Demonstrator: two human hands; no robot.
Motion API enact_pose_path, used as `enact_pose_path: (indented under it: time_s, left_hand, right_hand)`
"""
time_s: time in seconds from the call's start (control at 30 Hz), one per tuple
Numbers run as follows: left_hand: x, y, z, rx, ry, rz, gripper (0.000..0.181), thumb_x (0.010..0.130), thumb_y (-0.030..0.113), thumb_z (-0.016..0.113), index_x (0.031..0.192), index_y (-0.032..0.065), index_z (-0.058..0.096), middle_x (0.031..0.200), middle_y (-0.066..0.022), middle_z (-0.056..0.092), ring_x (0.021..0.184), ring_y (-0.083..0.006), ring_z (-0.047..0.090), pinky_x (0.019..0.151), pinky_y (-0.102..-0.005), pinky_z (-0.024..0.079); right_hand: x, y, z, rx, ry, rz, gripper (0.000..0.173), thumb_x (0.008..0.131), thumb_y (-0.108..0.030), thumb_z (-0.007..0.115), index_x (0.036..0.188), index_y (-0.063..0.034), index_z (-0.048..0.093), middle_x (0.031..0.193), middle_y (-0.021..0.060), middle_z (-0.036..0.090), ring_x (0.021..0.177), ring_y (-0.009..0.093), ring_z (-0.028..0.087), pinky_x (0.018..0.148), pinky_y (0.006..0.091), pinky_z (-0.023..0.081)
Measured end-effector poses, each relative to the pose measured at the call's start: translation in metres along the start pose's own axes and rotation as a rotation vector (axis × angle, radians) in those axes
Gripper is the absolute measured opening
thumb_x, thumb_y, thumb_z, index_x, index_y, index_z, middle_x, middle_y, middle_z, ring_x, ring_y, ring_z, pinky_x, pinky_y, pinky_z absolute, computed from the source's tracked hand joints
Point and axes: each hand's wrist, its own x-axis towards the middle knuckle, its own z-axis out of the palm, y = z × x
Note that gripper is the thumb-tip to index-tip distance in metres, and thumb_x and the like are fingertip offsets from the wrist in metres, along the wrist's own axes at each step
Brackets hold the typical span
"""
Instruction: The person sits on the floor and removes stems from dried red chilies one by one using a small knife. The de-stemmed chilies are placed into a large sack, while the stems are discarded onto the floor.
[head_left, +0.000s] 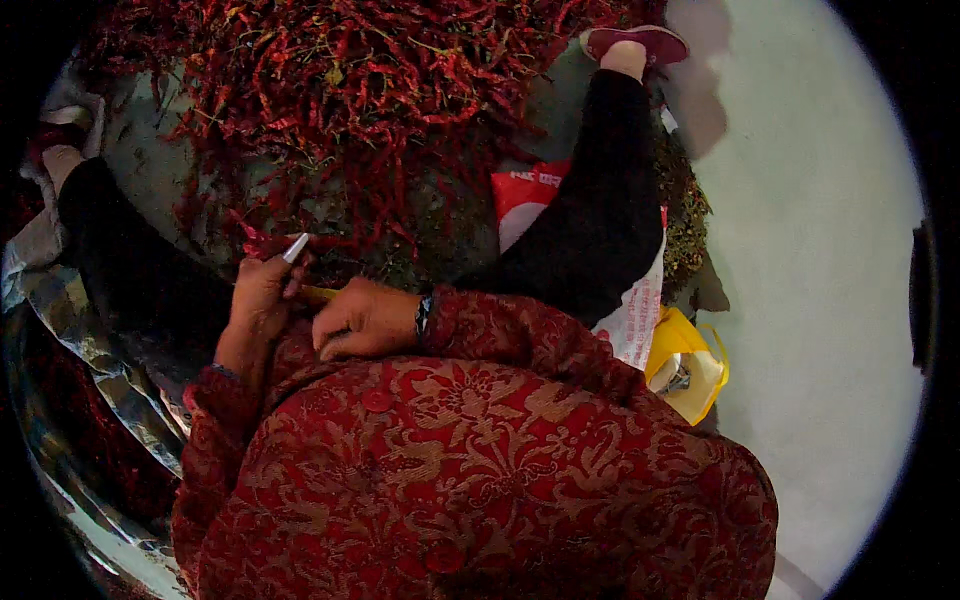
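Note:
My left hand (264, 289) is closed on dried red chili peppers (259, 241), which stick out beyond its fingers. A whitish cover (297, 247) sits on the tip of one digit of that hand. Close on its right is my right hand (367, 319), slightly blurred, with its fingers curled. A thin yellowish piece (320, 292) lies between the two hands; whether the right fingers grip it, I cannot tell. Beyond both hands, a large heap of dried red chilies with stems (360, 82) spreads over the floor between the outstretched legs.
A red and white printed bag (525, 196) lies partly under the right leg. Beside it are a pile of stems and plant bits (679, 217) and a yellow plastic bag (694, 360). At the left, an open sack (112, 390) holds dark red contents. Pale floor (810, 247) extends at the right.

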Motion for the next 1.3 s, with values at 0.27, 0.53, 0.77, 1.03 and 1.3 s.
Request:
enact_pose_path:
  time_s: [0.27,0.53,0.77,1.03,1.3]
  left_hand:
    - [-0.007,0.003,0.003,0.095,-0.142,0.069,0.03,0.077,0.013,0.056,0.105,0.0024,0.054,0.084,-0.0037,0.059,0.068,-0.0089,0.053,0.051,-0.018,0.038]
    - [-0.009,0.012,0.015,0.026,-0.23,0.161,0.016,0.076,0.005,0.056,0.092,0.0054,0.056,0.083,-0.0044,0.06,0.068,-0.0091,0.055,0.048,-0.0175,0.036]
    - [-0.005,0.01,0.005,0.141,-0.129,0.038,0.022,0.076,0.006,0.06,0.097,0.0063,0.056,0.08,-0.0002,0.057,0.07,-0.0064,0.053,0.049,-0.0174,0.036]
    - [-0.021,0.0,0.028,0.506,-0.175,0.216,0.021,0.076,0.004,0.059,0.098,0.0022,0.056,0.081,-0.0005,0.058,0.073,-0.0061,0.052,0.064,-0.0226,0.044]
    - [-0.017,0.007,0.031,0.409,-0.228,-0.159,0.014,0.078,0.013,0.057,0.088,0.003,0.056,0.067,-0.0009,0.055,0.053,-0.01,0.047,0.049,-0.0233,0.037]
  right_hand:
    - [-0.056,0.013,-0.095,-0.773,-0.016,0.775,0.028,0.07,-0.028,0.063,0.089,-0.0085,0.065,0.087,0.0121,0.061,0.085,0.031,0.057,0.074,0.04,0.046]
    - [-0.065,0.04,-0.19,-1.315,0.369,1.119,0.027,0.071,-0.031,0.065,0.087,-0.0098,0.062,0.09,0.0121,0.06,0.086,0.031,0.057,0.07,0.043,0.046]
    - [-0.05,-0.027,-0.164,-1.163,0.553,0.513,0.015,0.071,-0.024,0.06,0.078,-0.0111,0.062,0.083,0.0112,0.056,0.078,0.031,0.056,0.067,0.0423,0.047]
    - [0.026,-0.023,-0.033,-0.348,0.598,0.087,0.01,0.069,-0.009,0.061,0.072,-0.0023,0.054,0.073,0.0104,0.053,0.07,0.028,0.053,0.062,0.0348,0.043]
    - [0.016,0.022,-0.034,-0.669,0.747,0.105,0.009,0.07,-0.006,0.058,0.073,-0.0029,0.05,0.075,0.0114,0.051,0.071,0.032,0.053,0.058,0.0391,0.043]
